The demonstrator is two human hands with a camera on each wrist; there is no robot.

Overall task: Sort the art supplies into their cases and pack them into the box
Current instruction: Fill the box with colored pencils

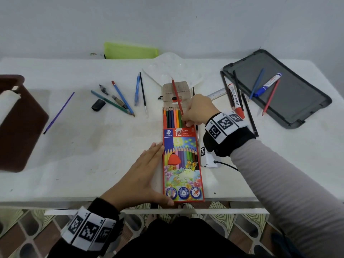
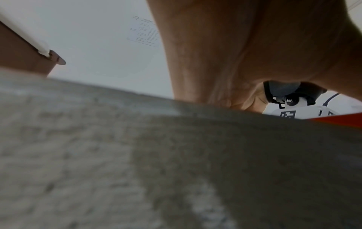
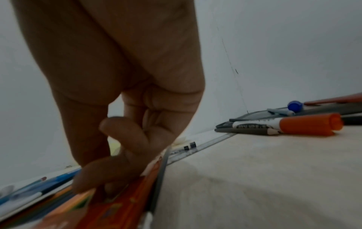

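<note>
Your right hand (image 1: 198, 110) pinches the light, stiff red pencil (image 1: 176, 94) low at frame centre; your flat left hand (image 1: 141, 170) steadies the flimsy pencil box (image 1: 183, 164)

Red pencil box (image 1: 183, 164) printed with flowers and a butterfly; red pencil (image 1: 177, 95); lime green pouch (image 1: 130, 51); dark grey lid (image 1: 290, 94); brown box (image 1: 20, 123); black-and-white checked wristbands (image 1: 226, 123).

A red pencil (image 1: 177, 95) slants into the open colored-pencil box (image 1: 182, 164), lying flat on the table.
</note>
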